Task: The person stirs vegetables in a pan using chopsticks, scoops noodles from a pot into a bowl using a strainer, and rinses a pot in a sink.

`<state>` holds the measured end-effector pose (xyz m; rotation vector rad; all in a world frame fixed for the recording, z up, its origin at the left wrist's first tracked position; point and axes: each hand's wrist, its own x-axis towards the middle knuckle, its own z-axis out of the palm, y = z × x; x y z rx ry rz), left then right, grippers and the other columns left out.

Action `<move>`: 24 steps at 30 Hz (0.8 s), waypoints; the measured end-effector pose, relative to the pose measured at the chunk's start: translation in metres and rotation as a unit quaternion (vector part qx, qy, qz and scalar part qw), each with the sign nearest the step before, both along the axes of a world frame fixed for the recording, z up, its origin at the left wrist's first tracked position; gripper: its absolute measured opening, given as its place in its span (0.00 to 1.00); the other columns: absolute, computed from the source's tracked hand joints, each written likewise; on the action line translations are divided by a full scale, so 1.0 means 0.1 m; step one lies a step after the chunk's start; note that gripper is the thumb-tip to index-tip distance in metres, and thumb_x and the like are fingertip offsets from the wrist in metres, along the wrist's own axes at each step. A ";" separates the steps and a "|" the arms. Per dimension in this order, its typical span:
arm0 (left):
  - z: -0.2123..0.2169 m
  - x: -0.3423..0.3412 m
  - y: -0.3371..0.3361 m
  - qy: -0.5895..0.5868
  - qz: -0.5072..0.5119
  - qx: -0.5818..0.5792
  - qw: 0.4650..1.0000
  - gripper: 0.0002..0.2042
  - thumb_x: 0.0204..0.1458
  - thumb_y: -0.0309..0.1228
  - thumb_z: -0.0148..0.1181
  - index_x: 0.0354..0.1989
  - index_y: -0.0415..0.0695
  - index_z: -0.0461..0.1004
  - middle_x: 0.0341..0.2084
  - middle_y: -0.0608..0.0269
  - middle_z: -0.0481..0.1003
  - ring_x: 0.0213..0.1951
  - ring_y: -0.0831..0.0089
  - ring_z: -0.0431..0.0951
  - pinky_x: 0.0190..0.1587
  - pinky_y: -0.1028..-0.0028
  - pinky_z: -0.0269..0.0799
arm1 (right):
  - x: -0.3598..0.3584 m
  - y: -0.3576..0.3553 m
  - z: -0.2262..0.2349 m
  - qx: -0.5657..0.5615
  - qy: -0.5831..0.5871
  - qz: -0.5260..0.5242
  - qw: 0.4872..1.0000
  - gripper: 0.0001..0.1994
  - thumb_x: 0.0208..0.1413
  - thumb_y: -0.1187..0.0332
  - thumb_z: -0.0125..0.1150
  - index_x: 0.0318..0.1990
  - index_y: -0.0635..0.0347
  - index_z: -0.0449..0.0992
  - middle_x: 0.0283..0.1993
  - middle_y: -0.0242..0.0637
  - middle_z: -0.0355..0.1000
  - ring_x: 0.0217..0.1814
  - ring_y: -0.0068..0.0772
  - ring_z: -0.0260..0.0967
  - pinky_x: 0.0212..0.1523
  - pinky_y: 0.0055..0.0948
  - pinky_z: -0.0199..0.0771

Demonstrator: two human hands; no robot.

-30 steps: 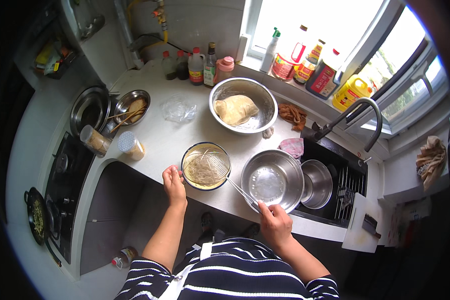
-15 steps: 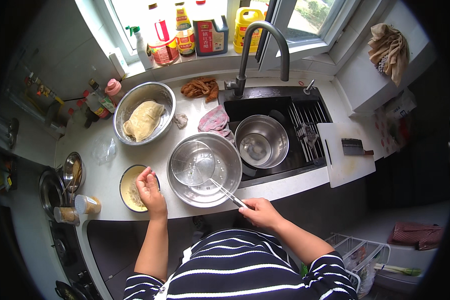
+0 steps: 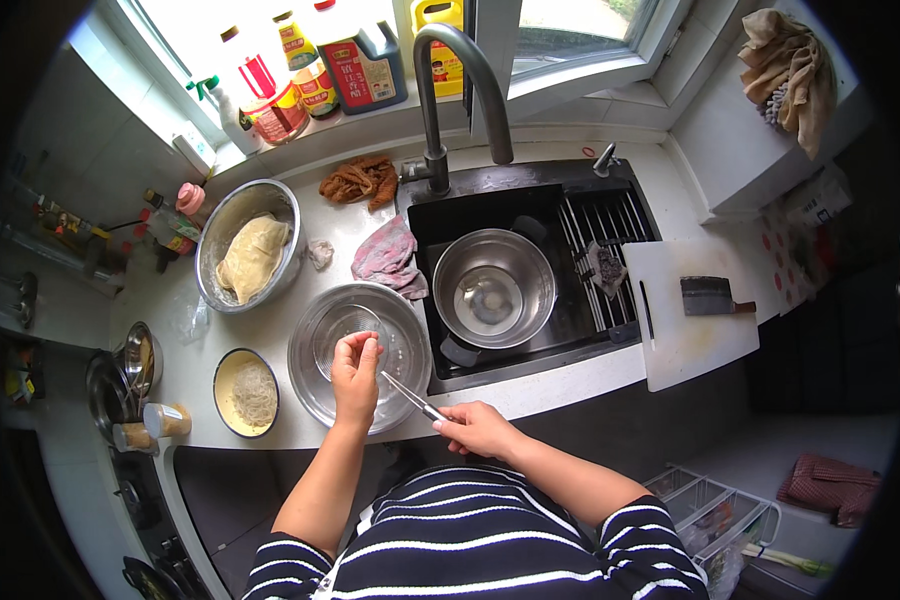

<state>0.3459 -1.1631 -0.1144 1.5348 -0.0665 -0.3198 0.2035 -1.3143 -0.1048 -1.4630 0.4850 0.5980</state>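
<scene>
My right hand (image 3: pixel 478 430) grips the handle of a wire-mesh strainer (image 3: pixel 338 335), whose round head lies over a wide steel basin (image 3: pixel 410 335). Above the strainer is my left hand (image 3: pixel 355 378), fingers drawn together in a pinch. Whatever sits between those fingertips, if anything, is too small to make out, and the hand hides part of the mesh. Left of the basin stands a cream bowl (image 3: pixel 226 385) with a dark rim, holding a pale tangle of thin strands (image 3: pixel 255 394).
Behind is a steel bowl (image 3: pixel 288 262) with a lump of dough (image 3: pixel 254 258). A steel pot (image 3: pixel 545 290) sits in the black sink (image 3: pixel 580 345) under a tall faucet (image 3: pixel 470 70). To the right, a cleaver (image 3: pixel 706 296) lies on a white cutting board (image 3: pixel 680 350). Cloths (image 3: pixel 385 258) lie behind the basin.
My left hand has moved right, from over the cream bowl to above the strainer, and its fingers are drawn together. My right hand keeps hold of the strainer. The whole view has shifted slightly.
</scene>
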 end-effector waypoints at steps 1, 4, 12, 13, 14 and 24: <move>0.01 -0.02 -0.01 0.009 0.007 0.006 1.000 0.09 0.56 0.29 0.53 0.42 0.38 0.67 0.38 0.61 0.71 0.37 0.77 0.73 0.43 0.78 0.69 | 0.01 -0.06 -0.03 -0.014 -0.005 0.014 1.000 0.15 0.54 0.57 0.55 0.33 0.62 0.75 0.19 0.29 0.66 0.21 0.20 0.66 0.26 0.24 0.68; 0.02 -0.09 0.03 0.019 0.035 0.019 0.999 0.09 0.56 0.28 0.53 0.42 0.38 0.66 0.38 0.60 0.71 0.35 0.76 0.73 0.40 0.77 0.71 | 0.08 -0.56 -0.44 -0.143 -0.089 -0.060 0.984 0.18 0.49 0.56 0.60 0.40 0.61 0.78 0.33 0.45 0.76 0.35 0.35 0.75 0.38 0.31 0.72; 0.17 -0.24 0.20 0.023 0.095 0.010 0.995 0.09 0.56 0.26 0.51 0.43 0.38 0.64 0.38 0.57 0.71 0.34 0.74 0.73 0.42 0.76 0.70 | 0.70 -2.18 -1.62 -0.133 0.229 -0.327 0.907 0.19 0.49 0.59 0.61 0.44 0.62 0.71 0.38 0.40 0.70 0.32 0.39 0.68 0.26 0.38 0.74; 0.22 -0.26 0.22 0.021 0.105 0.012 0.994 0.08 0.56 0.26 0.51 0.43 0.38 0.64 0.38 0.57 0.71 0.34 0.74 0.73 0.42 0.76 0.70 | 0.72 -2.22 -1.77 -0.127 0.253 -0.306 0.909 0.18 0.49 0.59 0.61 0.43 0.62 0.71 0.37 0.40 0.70 0.31 0.38 0.68 0.25 0.36 0.74; 0.25 -0.27 0.24 0.018 0.114 0.012 0.993 0.08 0.56 0.26 0.51 0.43 0.38 0.64 0.38 0.57 0.71 0.34 0.74 0.73 0.42 0.75 0.70 | 0.72 -2.29 -1.95 -0.121 0.276 -0.287 0.909 0.17 0.50 0.60 0.60 0.42 0.61 0.71 0.37 0.39 0.70 0.29 0.37 0.67 0.24 0.35 0.73; 0.34 -0.36 0.69 -0.002 0.187 0.027 0.982 0.08 0.56 0.24 0.50 0.43 0.37 0.64 0.37 0.56 0.70 0.36 0.75 0.72 0.42 0.75 0.71 | 0.76 -2.19 -2.07 -0.200 0.154 -0.311 0.916 0.08 0.43 0.79 0.54 0.34 0.70 0.72 0.28 0.43 0.70 0.20 0.37 0.68 0.10 0.29 0.69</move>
